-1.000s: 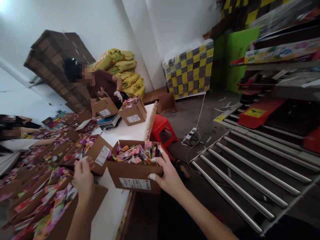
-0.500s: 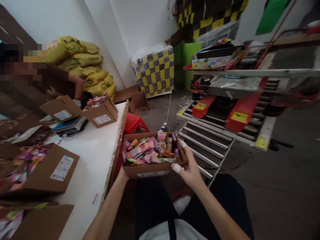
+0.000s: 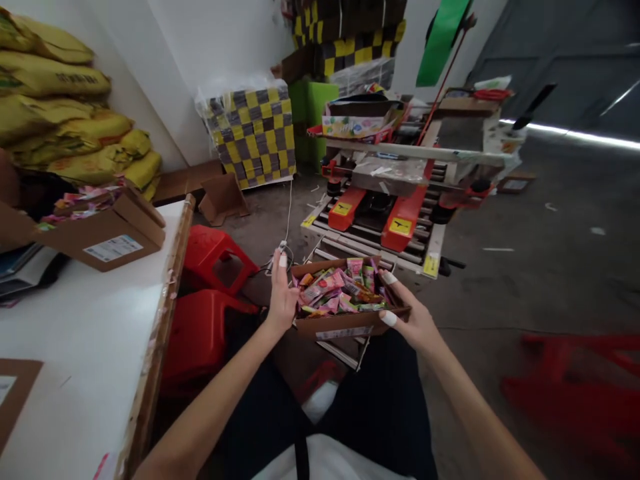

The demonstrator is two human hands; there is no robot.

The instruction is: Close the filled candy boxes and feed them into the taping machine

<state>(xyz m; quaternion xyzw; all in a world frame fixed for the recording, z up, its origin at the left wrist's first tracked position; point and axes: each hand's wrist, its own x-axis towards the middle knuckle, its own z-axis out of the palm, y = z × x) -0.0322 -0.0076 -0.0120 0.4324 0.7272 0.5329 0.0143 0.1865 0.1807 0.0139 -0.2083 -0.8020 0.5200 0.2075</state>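
Observation:
A small cardboard box (image 3: 345,328) full of pink, purple and green wrapped sweets (image 3: 340,290) is in front of my body, over the near end of a roller conveyor. My right hand (image 3: 413,317) grips its right end, thumb on the near side and fingers at the far corner, with white coverings on the fingertips. My left hand (image 3: 283,297) is upright against the box's left end, its fingers stretched upward and not wrapped round it. The box's underside is hidden, so I cannot tell whether it touches the rollers.
Left is a white table (image 3: 95,320) bearing another box of sweets (image 3: 113,223). Red stools (image 3: 200,333) stand beside it. Ahead is a carton-sealing machine (image 3: 380,180) on rollers. Yellow sacks (image 3: 60,127) and a wrapped checkered stack (image 3: 250,137) line the wall. A blurred red object (image 3: 570,393) is at right.
My view has turned right, and the box is now nearer the conveyor and machine. My left hand has come up from low at the box's left end, fingers now raised. My right hand keeps its grip.

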